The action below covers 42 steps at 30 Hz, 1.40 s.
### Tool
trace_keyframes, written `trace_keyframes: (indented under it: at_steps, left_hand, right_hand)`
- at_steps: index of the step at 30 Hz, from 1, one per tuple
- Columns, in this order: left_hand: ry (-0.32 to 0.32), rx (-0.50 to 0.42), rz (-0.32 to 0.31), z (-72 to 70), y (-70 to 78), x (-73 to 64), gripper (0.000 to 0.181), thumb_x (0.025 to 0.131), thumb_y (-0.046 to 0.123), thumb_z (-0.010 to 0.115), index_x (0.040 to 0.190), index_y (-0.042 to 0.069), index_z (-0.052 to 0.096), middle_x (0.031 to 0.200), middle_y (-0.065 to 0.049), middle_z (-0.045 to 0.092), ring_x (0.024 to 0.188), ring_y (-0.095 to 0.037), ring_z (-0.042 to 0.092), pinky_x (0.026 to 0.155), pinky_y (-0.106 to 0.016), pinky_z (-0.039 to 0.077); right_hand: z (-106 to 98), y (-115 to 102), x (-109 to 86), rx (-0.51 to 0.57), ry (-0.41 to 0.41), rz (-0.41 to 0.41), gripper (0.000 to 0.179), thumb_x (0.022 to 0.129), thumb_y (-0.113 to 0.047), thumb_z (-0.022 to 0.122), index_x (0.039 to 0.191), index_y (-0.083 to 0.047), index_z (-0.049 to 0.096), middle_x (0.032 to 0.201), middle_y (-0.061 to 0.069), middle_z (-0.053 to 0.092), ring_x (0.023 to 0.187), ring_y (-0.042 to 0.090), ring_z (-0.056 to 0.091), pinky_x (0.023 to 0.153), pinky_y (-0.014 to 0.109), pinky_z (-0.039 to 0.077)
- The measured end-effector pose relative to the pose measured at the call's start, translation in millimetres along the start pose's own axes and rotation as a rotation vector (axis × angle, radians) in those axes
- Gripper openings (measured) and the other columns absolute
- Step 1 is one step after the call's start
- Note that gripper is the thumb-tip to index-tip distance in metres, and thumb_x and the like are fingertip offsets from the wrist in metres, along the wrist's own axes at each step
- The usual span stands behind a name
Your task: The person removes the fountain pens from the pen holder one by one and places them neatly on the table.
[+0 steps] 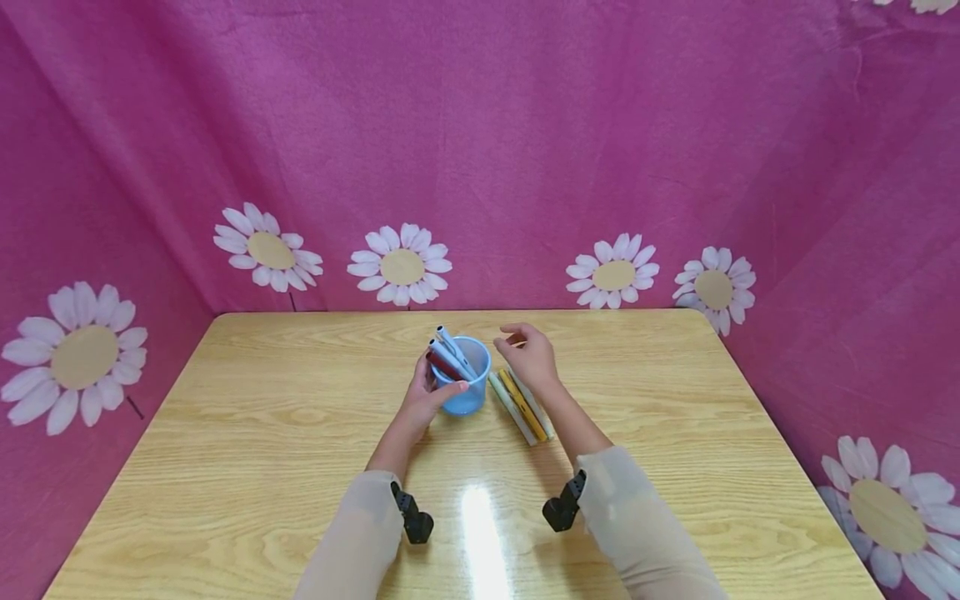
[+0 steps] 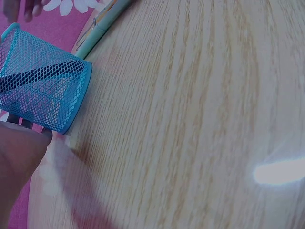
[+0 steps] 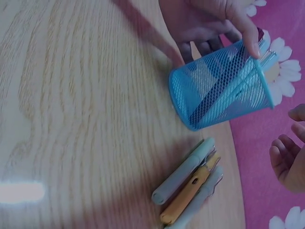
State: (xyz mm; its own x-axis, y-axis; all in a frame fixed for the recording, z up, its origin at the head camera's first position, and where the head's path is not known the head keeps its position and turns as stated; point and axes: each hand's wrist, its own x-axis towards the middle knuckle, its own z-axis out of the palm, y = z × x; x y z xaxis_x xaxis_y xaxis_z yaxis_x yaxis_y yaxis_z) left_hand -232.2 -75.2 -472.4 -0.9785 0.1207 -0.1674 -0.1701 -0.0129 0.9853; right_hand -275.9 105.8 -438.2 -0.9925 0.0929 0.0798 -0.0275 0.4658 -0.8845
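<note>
My left hand (image 1: 422,402) grips a blue mesh pen cup (image 1: 467,403), its thumb near the rim and its fingers round the far side. Inside the cup lean several pens (image 1: 455,353), some pale blue and one dark red. To the right of the cup my right hand (image 1: 531,357) hovers with loosely curled fingers and nothing between them. Below it, side by side on the table, lie a pale green pen (image 3: 183,171), a yellow pen (image 3: 189,191) and a pale bluish-green pen (image 3: 204,196), all with clips.
The wooden table (image 1: 300,467) reaches back to a pink curtain (image 1: 495,150) printed with large daisies. A bright light reflection (image 1: 483,542) shows on the tabletop near the front. Black wrist cameras (image 1: 414,518) sit on both sleeves.
</note>
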Motion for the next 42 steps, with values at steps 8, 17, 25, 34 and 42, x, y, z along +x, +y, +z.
trace_keyframes:
  at_steps: [8,17,25,34,42]
  left_hand:
    - [0.001,-0.012,0.002,-2.6,-12.1,11.1,0.089,0.086,0.019,0.066,0.151,0.020,0.006,0.159,-0.008,0.008,0.147,-0.028,0.004,0.119,-0.048,0.008]
    - [0.031,-0.012,0.051,-2.0,-24.2,17.0,0.086,0.085,0.020,0.066,0.150,0.022,0.010,0.158,-0.007,0.012,0.146,-0.027,0.008,0.119,-0.048,0.010]
    - [0.027,-0.009,0.033,-2.5,-22.1,15.4,0.087,0.085,0.021,0.067,0.150,0.023,0.009,0.158,-0.006,0.012,0.146,-0.026,0.008,0.119,-0.047,0.011]
    - [0.016,-0.013,0.058,-3.4,-25.0,17.8,0.086,0.084,0.021,0.067,0.150,0.023,0.011,0.158,-0.006,0.013,0.146,-0.027,0.008,0.119,-0.048,0.010]
    - [-0.002,-0.057,0.098,-3.7,-27.5,19.2,0.086,0.083,0.016,0.067,0.150,0.022,0.013,0.158,-0.007,0.015,0.146,-0.027,0.009,0.119,-0.047,0.011]
  right_hand:
    - [6,-11,1.0,-0.017,-0.048,-0.054,0.031,0.085,-0.019,0.066,0.113,-0.007,0.064,0.095,0.013,0.064,0.082,0.022,0.059,0.062,0.021,0.047]
    - [13,-24,1.8,-0.014,-0.079,-0.125,0.033,0.083,-0.016,0.068,0.114,-0.005,0.064,0.095,0.014,0.065,0.081,0.023,0.061,0.063,0.023,0.049]
    - [23,-34,-1.2,-0.043,-0.110,-0.162,0.033,0.082,-0.016,0.068,0.112,-0.006,0.064,0.095,0.015,0.066,0.083,0.026,0.064,0.067,0.027,0.052]
    - [36,-38,-0.9,-0.050,-0.157,-0.169,0.032,0.083,-0.016,0.068,0.114,-0.006,0.064,0.099,0.015,0.066,0.087,0.027,0.064,0.072,0.031,0.054]
    - [44,-40,-1.5,-0.054,-0.175,-0.182,0.033,0.084,-0.017,0.067,0.114,-0.007,0.063,0.102,0.015,0.066,0.090,0.027,0.065,0.076,0.034,0.055]
